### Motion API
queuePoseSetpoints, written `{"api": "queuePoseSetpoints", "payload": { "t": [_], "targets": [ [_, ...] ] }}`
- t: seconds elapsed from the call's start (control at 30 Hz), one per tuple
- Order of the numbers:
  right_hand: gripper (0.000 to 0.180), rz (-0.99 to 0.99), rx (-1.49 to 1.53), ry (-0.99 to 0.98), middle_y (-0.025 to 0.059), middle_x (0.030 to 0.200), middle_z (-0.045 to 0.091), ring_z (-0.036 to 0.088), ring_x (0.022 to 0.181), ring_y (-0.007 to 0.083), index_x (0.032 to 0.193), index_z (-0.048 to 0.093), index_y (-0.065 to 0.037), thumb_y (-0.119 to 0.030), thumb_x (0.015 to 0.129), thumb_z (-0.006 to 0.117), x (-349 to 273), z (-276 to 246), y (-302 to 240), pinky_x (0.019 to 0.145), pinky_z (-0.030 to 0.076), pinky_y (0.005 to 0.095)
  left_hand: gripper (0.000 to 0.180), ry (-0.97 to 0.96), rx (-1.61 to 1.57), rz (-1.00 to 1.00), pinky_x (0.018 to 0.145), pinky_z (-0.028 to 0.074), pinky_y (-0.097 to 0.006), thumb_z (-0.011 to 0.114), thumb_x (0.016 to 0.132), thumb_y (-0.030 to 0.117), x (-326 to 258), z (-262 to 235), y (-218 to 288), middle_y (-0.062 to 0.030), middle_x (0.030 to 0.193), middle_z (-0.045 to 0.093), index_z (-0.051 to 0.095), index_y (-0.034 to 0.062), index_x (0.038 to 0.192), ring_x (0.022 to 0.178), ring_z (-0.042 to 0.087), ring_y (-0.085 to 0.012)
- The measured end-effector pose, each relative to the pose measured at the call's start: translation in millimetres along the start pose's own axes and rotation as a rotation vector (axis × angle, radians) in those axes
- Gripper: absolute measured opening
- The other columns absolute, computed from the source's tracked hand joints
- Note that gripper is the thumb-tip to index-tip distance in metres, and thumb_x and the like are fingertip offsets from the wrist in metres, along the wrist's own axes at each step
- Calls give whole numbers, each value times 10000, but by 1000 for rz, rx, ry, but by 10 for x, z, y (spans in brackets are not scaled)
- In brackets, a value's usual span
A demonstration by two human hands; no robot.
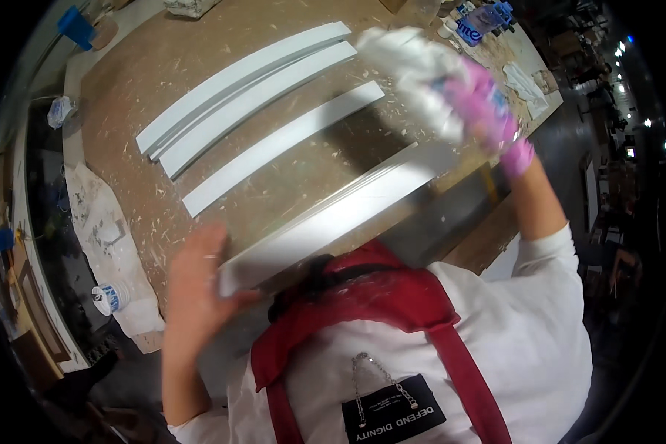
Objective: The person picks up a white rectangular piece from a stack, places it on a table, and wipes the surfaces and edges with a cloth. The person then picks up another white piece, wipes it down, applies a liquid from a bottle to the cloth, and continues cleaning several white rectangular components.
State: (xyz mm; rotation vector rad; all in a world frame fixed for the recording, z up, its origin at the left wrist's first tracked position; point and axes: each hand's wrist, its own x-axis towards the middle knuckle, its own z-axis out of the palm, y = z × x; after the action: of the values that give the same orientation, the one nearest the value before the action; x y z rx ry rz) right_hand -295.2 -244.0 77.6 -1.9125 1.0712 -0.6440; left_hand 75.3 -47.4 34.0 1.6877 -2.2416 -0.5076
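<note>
My left hand, bare and a little blurred, is at the near left end of a long white strip of trim. Its thumb and fingers are spread apart beside that end; contact is hard to make out. My right hand, in a pink glove, is up over the far right of the table. It grips a bunched white rag, smeared by motion, so the fingers hardly show. Beyond the near strip lie a slim white strip and two thicker white strips side by side.
The brown worktable is specked with white. A blue-labelled plastic bottle and a white cloth sit at the far right. A white tub is by the left edge, and a blue object is at the far left corner.
</note>
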Motion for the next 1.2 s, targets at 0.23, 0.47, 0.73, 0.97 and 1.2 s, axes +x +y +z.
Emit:
{"api": "queuePoseSetpoints", "payload": {
  "t": [0.23, 0.47, 0.73, 0.97, 1.2],
  "targets": [
    [495, -290, -326, -288, 155, 1133, 563, 547, 1056, 311, 1147, 550, -36, -319, 752, 648, -548, 1618, -318, 964, 406, 385, 447, 82, -197, -57, 640, 518, -390, 758, 693, 353, -130, 491, -33, -115, 811, 657, 623, 88, 1027, 751, 640, -327],
    [465, -33, -769, -230, 94, 1169, 582, 579, 992, 266, 1259, 498, -137, -358, 851, 510, -701, 984, 320, 842, 480, 387, 425, 42, 48, 2, 629, 515, -395, 746, 682, 369, -90, 503, -10, -126, 824, 647, 628, 60, 948, 735, 628, -323],
    [472, -174, -848, -65, 135, 1129, 580, 577, 1034, 278, 1143, 548, -70, -404, 812, 580, -813, 1162, 26, 884, 470, 401, 423, -21, 53, -40, 612, 512, -396, 743, 687, 382, -100, 479, -30, -126, 781, 640, 607, 58, 922, 723, 631, -314],
    [360, 253, -1098, 291, 141, 1080, 618, 602, 972, 270, 1175, 569, -78, -208, 839, 556, -1039, -767, 1133, 847, 483, 348, 576, -30, -127, 84, 812, 494, -384, 732, 730, 321, -123, 338, -138, -192, 1088, 613, 546, 20, 1184, 990, 602, -334],
    [324, 169, 109, 329, 18, 1019, 636, 586, 867, 92, 1194, 564, -15, -204, 932, 537, -68, -353, 523, 768, 482, 233, 641, 220, -280, -285, 943, 421, -381, 752, 711, 211, 91, 237, -1024, -178, 1254, 525, 491, 20, 1265, 1131, 519, -329]
  ]
}}
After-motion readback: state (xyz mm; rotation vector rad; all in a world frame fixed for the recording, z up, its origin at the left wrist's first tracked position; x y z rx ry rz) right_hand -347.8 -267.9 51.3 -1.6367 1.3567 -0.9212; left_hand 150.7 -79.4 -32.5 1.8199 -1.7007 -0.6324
